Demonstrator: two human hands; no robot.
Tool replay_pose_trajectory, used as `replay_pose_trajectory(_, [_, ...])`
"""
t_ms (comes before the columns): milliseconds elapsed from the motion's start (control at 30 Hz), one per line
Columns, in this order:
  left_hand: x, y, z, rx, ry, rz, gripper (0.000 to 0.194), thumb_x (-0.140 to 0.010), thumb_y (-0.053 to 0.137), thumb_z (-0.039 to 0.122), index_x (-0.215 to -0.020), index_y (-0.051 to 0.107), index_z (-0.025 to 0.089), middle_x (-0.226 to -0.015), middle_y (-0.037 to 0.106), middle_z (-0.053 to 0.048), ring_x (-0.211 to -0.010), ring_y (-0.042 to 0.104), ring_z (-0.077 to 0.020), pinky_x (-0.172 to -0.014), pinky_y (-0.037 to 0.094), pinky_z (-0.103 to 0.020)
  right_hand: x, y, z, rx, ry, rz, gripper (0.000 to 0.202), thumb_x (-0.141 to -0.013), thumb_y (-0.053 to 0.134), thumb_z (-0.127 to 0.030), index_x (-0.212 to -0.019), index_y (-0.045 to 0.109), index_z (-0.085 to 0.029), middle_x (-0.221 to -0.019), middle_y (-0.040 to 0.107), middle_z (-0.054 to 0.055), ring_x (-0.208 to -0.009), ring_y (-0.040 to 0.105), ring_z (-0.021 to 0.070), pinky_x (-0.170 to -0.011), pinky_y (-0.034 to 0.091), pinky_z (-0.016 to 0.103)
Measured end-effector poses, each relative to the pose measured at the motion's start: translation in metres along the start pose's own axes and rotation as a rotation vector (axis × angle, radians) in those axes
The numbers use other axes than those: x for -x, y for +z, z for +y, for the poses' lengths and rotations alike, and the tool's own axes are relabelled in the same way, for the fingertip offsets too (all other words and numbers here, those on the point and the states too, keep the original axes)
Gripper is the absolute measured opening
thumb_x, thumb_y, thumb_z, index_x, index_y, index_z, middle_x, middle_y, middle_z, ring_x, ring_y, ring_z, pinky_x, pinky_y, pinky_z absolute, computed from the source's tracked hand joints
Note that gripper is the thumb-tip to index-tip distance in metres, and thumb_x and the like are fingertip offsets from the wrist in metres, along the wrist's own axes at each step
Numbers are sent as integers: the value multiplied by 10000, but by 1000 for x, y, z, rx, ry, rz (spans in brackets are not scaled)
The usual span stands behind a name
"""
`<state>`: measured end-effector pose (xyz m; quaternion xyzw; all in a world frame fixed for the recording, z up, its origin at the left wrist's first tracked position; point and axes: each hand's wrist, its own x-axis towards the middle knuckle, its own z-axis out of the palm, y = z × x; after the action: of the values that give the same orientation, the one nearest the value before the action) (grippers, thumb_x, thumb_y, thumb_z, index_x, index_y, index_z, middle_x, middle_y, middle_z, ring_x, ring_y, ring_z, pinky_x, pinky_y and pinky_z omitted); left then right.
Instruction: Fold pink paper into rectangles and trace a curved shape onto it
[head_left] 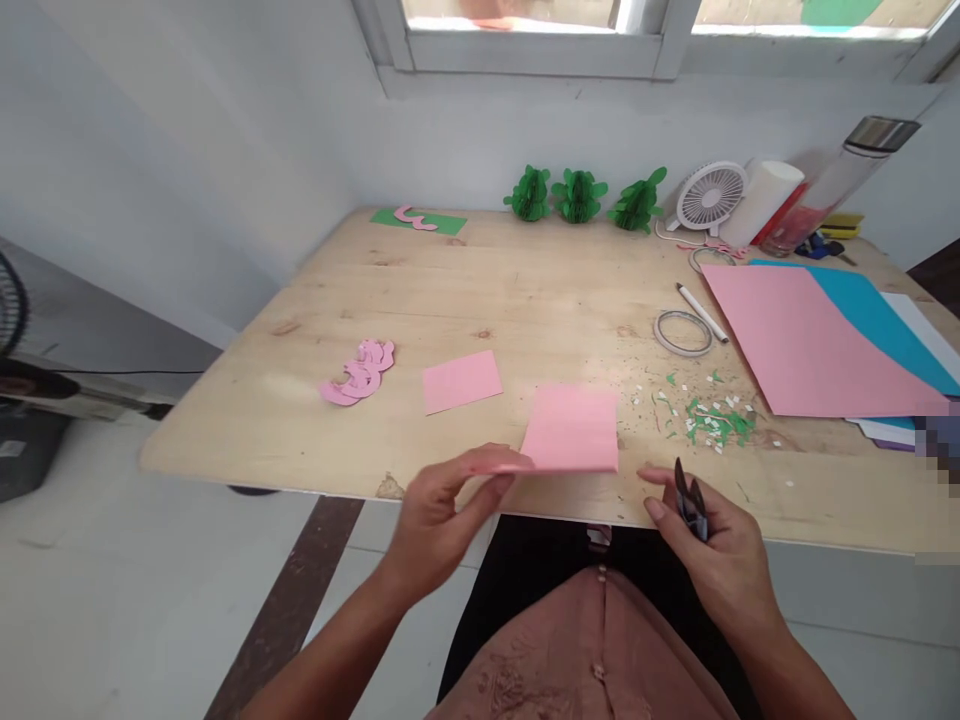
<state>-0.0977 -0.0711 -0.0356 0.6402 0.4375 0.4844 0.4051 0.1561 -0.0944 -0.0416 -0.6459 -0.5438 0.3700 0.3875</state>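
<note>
My left hand (457, 515) pinches the left end of a folded pink paper (574, 425) between thumb and fingers. That sheet is held near the table's front edge, its fold line toward me. In my right hand (724, 545) lies a small pair of scissors (691, 505) with dark, parted blades pointing away from me; the fingers partly hide the handles. My right thumb and index finger are a little apart, to the right of the folded paper and not touching it. A smaller pink paper rectangle (462, 382) rests on the wooden table (525, 290) beyond my left hand.
Curved pink cutouts (360, 375) lie at left. Green and white scraps (716, 420), a tape roll (682, 332) and a white pen (703, 312) are at right, beside stacked coloured sheets (810, 340). Green paper figures (579, 195), a small fan (709, 197) and a bottle (840, 185) stand behind.
</note>
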Motion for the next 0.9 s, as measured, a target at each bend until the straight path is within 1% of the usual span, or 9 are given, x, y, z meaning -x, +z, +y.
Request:
replay_pose_trajectory(67, [-7, -7, 12, 87, -106, 131, 106, -834, 630, 216, -897, 714, 233, -844, 716, -14, -797, 670, -172, -708, 555, -289, -7, -1, -6, -43, -19, -5, 304, -762, 655, -327, -1035, 705, -203, -549, 409, -62, -474, 375, 88, -449, 334, 202])
replay_pose_trajectory(200, [-31, -12, 34, 321, -205, 306, 130, -794, 676, 293, -908, 705, 240, -880, 712, -8, -876, 656, -182, -777, 549, -314, -22, 5, -16, -151, -30, -78, 400, -730, 695, -321, -1111, 678, -202, -554, 398, -71, -487, 358, 83, -478, 346, 208])
replay_pose_trajectory(333, [-56, -12, 46, 435, -222, 329, 116, -778, 685, 295, -877, 691, 235, -976, 706, -13, -945, 645, -182, -783, 541, -297, -23, 15, -19, -227, 3, -181, 236, -740, 690, -381, -855, 725, -177, -607, 506, -27, -560, 433, 105, -516, 375, 223])
replay_pose_trajectory(433, [-73, -12, 38, 410, -225, 319, 170, -762, 693, 309, -902, 681, 214, -984, 706, -32, -922, 650, -188, -743, 543, -293, -17, 21, -19, -259, 110, -194, 245, -731, 692, -409, -691, 678, -168, -573, 470, -30, -540, 403, 99, -486, 343, 218])
replay_pose_trajectory(567, [-85, -5, 6, 311, -290, 225, 327, -771, 651, 341, -1043, 634, 160, -987, 703, -90, -910, 660, -225, -718, 550, -338, -7, 28, -16, -388, 305, -210, 329, -697, 703, -463, -629, 588, -162, -521, 327, -69, -465, 269, 66, -416, 220, 207])
replay_pose_trajectory(633, [-79, 2, -10, 164, -297, 223, 410, -798, 598, 317, -1175, 562, 159, -1064, 680, -116, -974, 646, -239, -764, 547, -378, -3, 32, -13, -468, 368, -197, 364, -679, 715, -482, -627, 554, -160, -520, 286, -84, -459, 201, 53, -411, 157, 208])
replay_pose_trajectory(700, [-63, 8, -19, -108, -194, 292, 498, -815, 556, 246, -1300, 456, 201, -1267, 578, -123, -1135, 568, -243, -884, 510, -426, -1, 35, -11, -526, 422, -167, 382, -659, 735, -485, -637, 532, -162, -523, 256, -96, -464, 162, 48, -414, 124, 210])
replay_pose_trajectory(733, [-52, 10, -21, -248, -117, 256, 526, -820, 529, 199, -1335, 420, 218, -1356, 505, -118, -1220, 503, -250, -950, 473, -453, 0, 36, -10, -549, 444, -154, 386, -654, 744, -482, -646, 524, -165, -527, 242, -101, -466, 151, 47, -415, 114, 210])
replay_pose_trajectory(900, [10, 8, -15, -504, 209, -163, 574, -808, 333, -23, -1293, 471, 250, -1303, 559, -60, -1342, 373, -237, -1061, 374, -519, 5, 37, -9, -658, 498, -152, 408, -665, 759, -445, -632, 438, -194, -533, 205, -117, -468, 109, 43, -418, 84, 210])
